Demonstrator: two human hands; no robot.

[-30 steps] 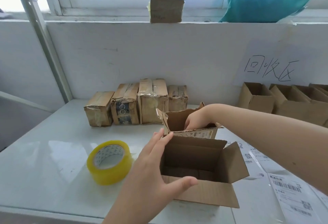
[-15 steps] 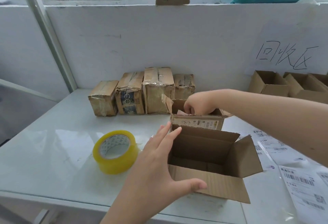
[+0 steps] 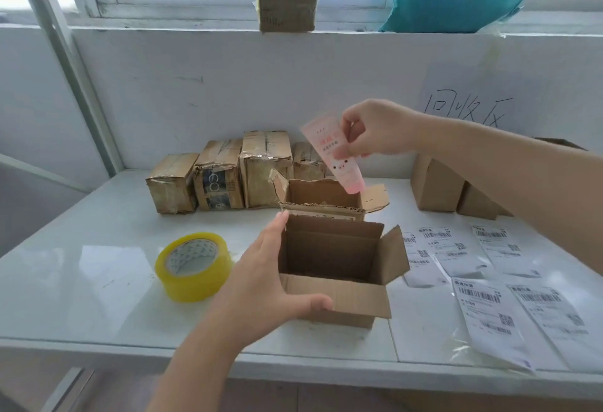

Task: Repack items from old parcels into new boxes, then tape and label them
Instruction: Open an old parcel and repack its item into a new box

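Note:
A new open cardboard box stands near the table's front edge, empty inside. My left hand holds its left side, fingers flat along the wall and thumb on the front flap. Directly behind it sits an old opened parcel with torn flaps. My right hand pinches a pink tube and holds it in the air above the old parcel, cap end pointing down.
A yellow tape roll lies left of the new box. Several taped old parcels line the back wall. Empty boxes stand at the back right. Shipping labels lie on the right of the white table.
My right hand, which was inside the old parcel, has come up out of it with the pink tube. My left hand stays on the new box.

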